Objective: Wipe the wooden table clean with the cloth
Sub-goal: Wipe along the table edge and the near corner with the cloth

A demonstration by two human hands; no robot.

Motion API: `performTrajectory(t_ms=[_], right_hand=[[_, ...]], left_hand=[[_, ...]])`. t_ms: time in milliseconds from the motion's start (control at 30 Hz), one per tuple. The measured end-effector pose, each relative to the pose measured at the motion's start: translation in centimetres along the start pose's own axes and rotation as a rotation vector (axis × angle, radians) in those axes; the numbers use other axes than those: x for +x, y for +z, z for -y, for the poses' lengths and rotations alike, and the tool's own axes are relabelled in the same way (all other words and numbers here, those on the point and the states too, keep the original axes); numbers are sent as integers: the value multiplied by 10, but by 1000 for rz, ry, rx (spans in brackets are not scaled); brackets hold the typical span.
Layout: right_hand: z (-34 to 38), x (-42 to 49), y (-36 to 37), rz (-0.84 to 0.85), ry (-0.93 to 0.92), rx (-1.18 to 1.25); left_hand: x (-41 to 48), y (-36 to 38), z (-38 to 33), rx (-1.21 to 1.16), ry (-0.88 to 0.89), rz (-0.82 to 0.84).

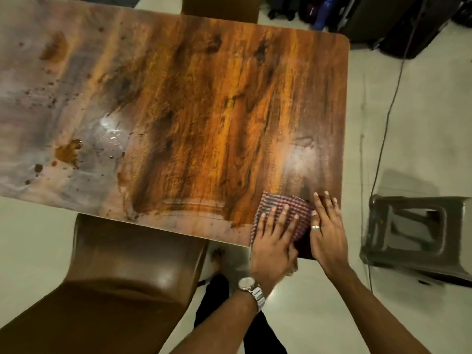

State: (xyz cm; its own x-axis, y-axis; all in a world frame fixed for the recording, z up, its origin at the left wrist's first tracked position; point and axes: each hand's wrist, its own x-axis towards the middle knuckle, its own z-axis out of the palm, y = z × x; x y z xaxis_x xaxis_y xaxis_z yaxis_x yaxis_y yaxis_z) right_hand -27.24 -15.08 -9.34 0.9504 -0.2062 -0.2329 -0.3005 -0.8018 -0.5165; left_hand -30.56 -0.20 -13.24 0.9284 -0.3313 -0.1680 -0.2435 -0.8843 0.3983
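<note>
My left hand [272, 235] lies flat on the soft-looking, limp cloth [288, 208], right hand [327, 227] flat beside it; I'd press broadly.

a brown chair [122, 272] sits well left of the dark stool [413, 233]. a thin black cord [388, 114] runs away behind the stool.

Bare tabletop [204, 111] beyond stains [67, 152]

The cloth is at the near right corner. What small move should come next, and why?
Probably the left hand slides the cloth leftward along the near edge: a brown spill and specks lie on the table's left part.
</note>
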Motion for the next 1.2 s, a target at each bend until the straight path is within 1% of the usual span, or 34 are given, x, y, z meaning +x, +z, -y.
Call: performTrajectory(t_ms=[133,333,400,467,567,633,767,833,867,933,1000,1067,1100,1200], right_hand=[[36,2,30,105,-109,-98],[102,9,64,140,-193,-106],[117,11,67,151,-209,-103],[124,13,68,155,-201,-88],[119,17,67,128,-165,-73],[114,19,65,82,-131,-59],[101,20,52,23,-111,-31],[95,21,42,-8,-105,-19],[92,22,37,-21,-106,-12],[88,23,29,-35,-93,1],[82,23,24,-40,-81,-2],[78,22,27,-11,-97,-49],[77,21,30,7,-121,-77],[94,25,54,67,-229,-147]], left_hand=[[-19,-41,111,52,-114,-54],[-56,-113,292,117,-350,-106],[-66,-135,337,118,-405,-122],[-70,-147,357,121,-430,-127],[-61,-141,336,99,-538,-181],[-54,-125,294,53,-530,-191],[-35,-78,167,-76,-325,-131],[-25,-55,101,-140,-204,-54],[-19,-47,72,-186,-144,-10],[-10,-41,36,-299,-85,38],[-5,-40,25,-286,3,36],[-4,-40,40,-199,118,22],[-5,-42,54,-171,138,33],[-11,-53,114,-143,19,34]])
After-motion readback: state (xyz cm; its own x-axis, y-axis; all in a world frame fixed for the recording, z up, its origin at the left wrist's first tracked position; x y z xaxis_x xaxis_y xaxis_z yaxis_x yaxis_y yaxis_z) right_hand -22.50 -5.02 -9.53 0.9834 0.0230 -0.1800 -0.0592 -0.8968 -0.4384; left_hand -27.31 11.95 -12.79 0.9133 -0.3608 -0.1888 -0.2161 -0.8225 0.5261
